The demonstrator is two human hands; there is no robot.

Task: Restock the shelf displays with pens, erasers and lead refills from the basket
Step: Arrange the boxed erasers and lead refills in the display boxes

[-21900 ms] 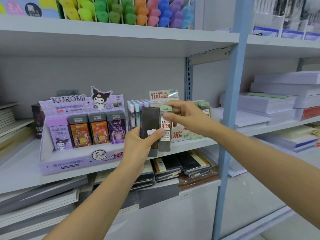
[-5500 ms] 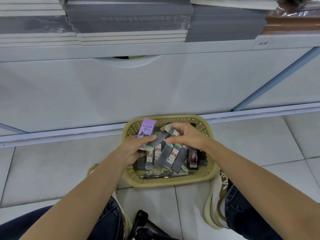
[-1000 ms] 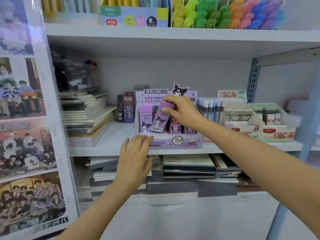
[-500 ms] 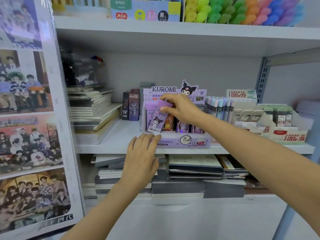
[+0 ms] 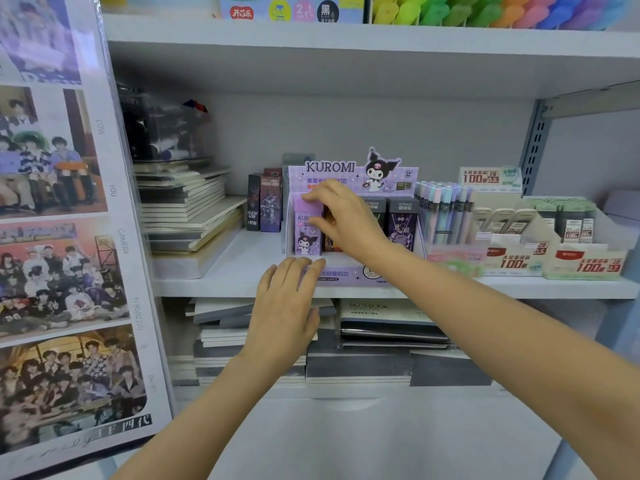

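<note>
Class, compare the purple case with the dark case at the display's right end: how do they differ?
The purple case is lilac; the dark case is dark-capped. The right hand grips the purple case; the dark case stands untouched. Both stand upright in the Kuromi display.

Middle shelf (image 5: 239, 271), white, level. My left hand (image 5: 284, 313) lies flat, fingertips touching its front edge and the foot of the purple Kuromi display (image 5: 349, 274), which stands directly beyond them. My right hand (image 5: 349, 220) reaches into that display and pinches a purple refill box (image 5: 306, 237). Just left of the right hand: two dark cartons (image 5: 265, 206), upright, set back. Farther left: a stack of notebooks (image 5: 187, 216), lying flat. Right of the right hand: a display of pastel pens (image 5: 443, 213), touching the Kuromi display, then beige refill trays (image 5: 554, 252) marked 100.
</note>
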